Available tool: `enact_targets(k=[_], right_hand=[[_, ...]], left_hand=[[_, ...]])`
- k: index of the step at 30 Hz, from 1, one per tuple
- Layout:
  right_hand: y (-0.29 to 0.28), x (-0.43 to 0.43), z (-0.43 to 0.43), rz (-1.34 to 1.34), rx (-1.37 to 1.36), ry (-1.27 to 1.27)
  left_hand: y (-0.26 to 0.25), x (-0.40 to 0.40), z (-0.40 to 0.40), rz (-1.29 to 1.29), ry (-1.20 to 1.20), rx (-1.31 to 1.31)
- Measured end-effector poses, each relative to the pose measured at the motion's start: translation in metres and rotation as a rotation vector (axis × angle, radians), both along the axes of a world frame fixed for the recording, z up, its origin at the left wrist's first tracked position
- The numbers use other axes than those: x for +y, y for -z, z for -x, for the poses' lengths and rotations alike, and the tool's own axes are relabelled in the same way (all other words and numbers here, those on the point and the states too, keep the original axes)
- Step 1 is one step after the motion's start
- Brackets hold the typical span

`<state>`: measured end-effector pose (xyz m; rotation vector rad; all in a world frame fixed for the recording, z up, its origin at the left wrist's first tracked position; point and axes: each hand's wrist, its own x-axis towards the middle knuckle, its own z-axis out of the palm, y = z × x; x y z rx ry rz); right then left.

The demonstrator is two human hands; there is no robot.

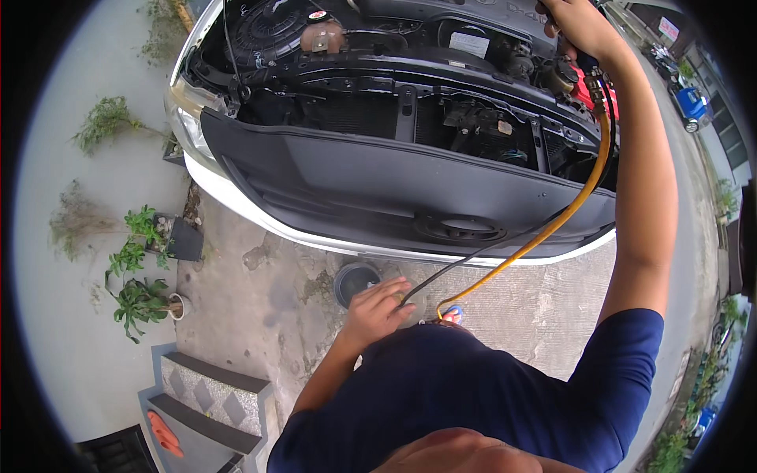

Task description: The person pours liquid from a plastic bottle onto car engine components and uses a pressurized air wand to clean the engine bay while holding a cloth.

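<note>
At the top right, my right hand [576, 29] is closed around a dark-handled spray tool, most of it hidden by the hand. Below that grip, a metal hose fitting [595, 88] joins a yellow hose [553, 227], which curves down to the ground by my foot. A thin black hose [449, 266] runs beside the yellow one and ends between the thumb and fingers of my left hand [375, 310], low in front of my body. Ahead is the open engine bay of a white car, with a black plastic engine cover [461, 15] and a coolant reservoir [322, 36].
The car's dark grille panel [355, 183] and white bumper [260, 222] lie between me and the engine. A dark bucket [353, 282] stands on the concrete beside my left hand. Potted plants [183, 236] line the left wall; tiled steps [207, 396] are lower left.
</note>
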<state>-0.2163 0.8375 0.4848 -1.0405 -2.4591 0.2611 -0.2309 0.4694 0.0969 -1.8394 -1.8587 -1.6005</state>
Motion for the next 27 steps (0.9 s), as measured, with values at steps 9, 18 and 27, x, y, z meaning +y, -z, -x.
enact_targets(k=[9, 18, 27], right_hand=[[0.018, 0.015, 0.008, 0.319, 0.062, -0.09], [0.026, -0.003, 0.012, 0.159, -0.156, -0.065], [0.065, 0.027, -0.007, 0.125, -0.037, -0.078]], left_hand=[[0.001, -0.025, 0.019, 0.042, -0.202, 0.063], [-0.001, -0.032, 0.026, 0.01, -0.226, 0.092], [-0.004, -0.016, 0.013, 0.011, -0.121, 0.022]])
